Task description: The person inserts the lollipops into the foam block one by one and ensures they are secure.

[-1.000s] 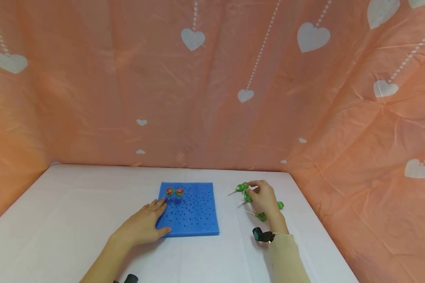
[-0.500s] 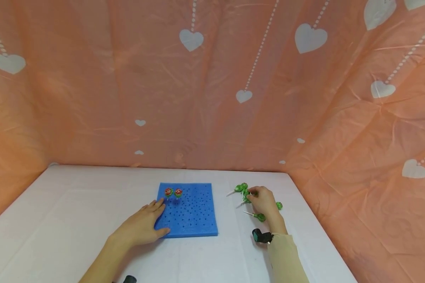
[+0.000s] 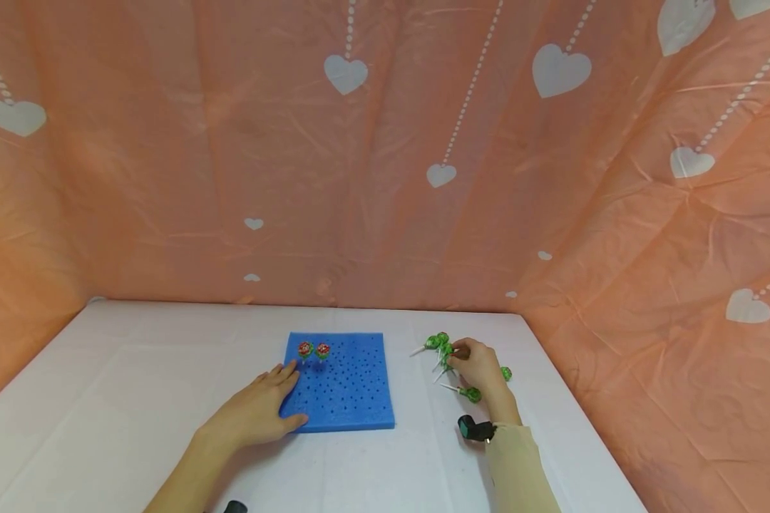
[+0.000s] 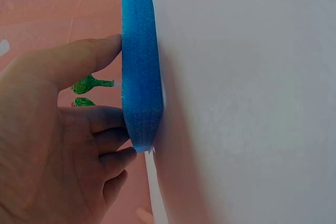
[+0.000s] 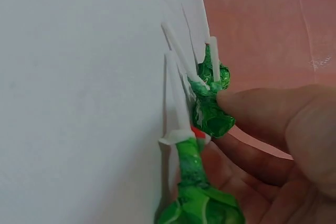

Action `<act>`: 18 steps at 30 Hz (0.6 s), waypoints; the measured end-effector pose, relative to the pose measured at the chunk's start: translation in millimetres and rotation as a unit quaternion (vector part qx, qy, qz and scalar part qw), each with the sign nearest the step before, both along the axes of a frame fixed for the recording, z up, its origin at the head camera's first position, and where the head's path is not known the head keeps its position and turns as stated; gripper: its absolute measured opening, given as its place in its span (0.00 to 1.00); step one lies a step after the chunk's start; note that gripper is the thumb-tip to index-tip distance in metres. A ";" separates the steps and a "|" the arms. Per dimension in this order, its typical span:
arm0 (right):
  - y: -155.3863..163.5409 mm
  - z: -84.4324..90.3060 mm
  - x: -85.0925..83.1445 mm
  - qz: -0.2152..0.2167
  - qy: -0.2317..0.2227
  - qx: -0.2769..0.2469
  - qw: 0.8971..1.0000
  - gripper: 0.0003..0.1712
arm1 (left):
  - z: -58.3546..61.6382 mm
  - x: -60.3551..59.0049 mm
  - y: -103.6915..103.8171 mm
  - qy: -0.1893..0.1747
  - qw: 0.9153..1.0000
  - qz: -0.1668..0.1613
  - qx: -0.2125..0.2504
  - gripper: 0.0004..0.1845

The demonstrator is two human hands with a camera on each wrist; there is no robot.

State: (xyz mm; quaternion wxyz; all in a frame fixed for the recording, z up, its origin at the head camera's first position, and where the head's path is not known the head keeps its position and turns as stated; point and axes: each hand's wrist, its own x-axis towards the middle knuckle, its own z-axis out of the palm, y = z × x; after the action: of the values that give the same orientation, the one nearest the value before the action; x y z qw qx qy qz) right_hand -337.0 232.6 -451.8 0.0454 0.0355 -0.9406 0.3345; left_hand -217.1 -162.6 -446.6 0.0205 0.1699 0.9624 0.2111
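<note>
A blue foam board (image 3: 349,388) dotted with holes lies on the white table (image 3: 135,370). Two red lollipops (image 3: 314,350) stand in its far left corner. My left hand (image 3: 263,406) rests flat on the board's near left corner; in the left wrist view the thumb (image 4: 79,59) touches the foam edge (image 4: 139,77). Right of the board lie several green lollipops (image 3: 438,342). My right hand (image 3: 475,365) sits over them, and its thumb and fingers pinch the head of one green lollipop (image 5: 212,114). Another green lollipop (image 5: 197,198) lies against the palm.
Orange cloth with white hearts (image 3: 385,157) walls the table at the back and both sides. More green lollipops (image 3: 471,392) lie near my right wrist, with one (image 3: 507,372) to its right. A small black camera (image 3: 476,428) is strapped to that wrist.
My right hand has drawn in a little over the green pile and its fingers have closed on a lollipop head. The left hand and the board have stayed put.
</note>
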 end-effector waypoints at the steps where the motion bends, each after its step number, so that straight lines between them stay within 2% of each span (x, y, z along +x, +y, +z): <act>1: 0.0 0.2 0.3 -0.001 -0.002 0.000 1.000 0.16 | 0.2 -0.2 0.2 0.000 1.000 0.000 -0.001 0.44; 8: -1.7 1.8 1.0 -0.009 -0.016 0.007 1.000 0.17 | 0.6 -0.9 0.1 -0.002 1.000 0.003 -0.004 0.44; 18: -3.3 0.9 -0.1 -0.009 -0.007 0.012 1.000 0.15 | -0.4 -2.3 -1.4 -0.009 1.000 0.001 -0.005 0.44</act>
State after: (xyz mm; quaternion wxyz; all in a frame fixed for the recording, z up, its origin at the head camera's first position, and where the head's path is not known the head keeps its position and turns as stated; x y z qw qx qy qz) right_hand -337.0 229.3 -450.9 0.0414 0.0255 -0.9452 0.3228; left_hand -219.4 -164.0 -446.9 0.0301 0.1667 0.9634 0.2077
